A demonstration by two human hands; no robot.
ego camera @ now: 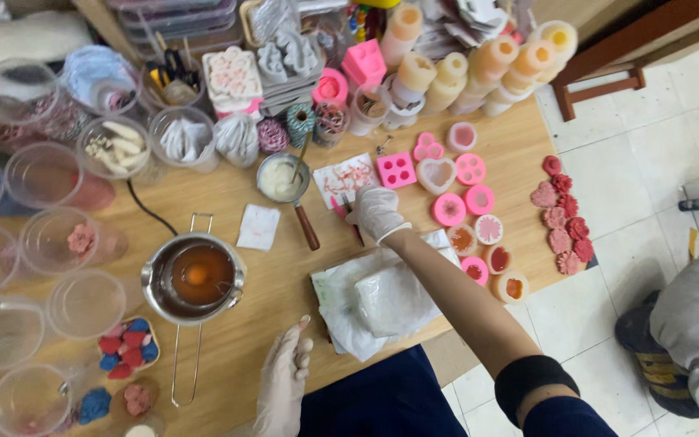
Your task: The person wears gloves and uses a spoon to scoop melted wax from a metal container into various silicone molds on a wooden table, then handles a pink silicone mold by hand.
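The gloved right hand [375, 212] closes on a thin red-handled tool [348, 217] mid-worktop; the left hand [285, 380] rests open, empty, at the near edge. The steel melting pot [194, 279] (liquid wax, I'd guess) could tip if an elbow knocks its long handle.

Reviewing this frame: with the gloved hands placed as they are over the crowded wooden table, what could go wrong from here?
The right hand reaches across the table, its forearm passing over the white bag; drawing back could drag the bag off the edge. The steel pot of amber liquid sits close to the left hand, its long wire handle pointing at the table edge, so a bump might tip it. The filled pink moulds are packed tight and easily knocked.
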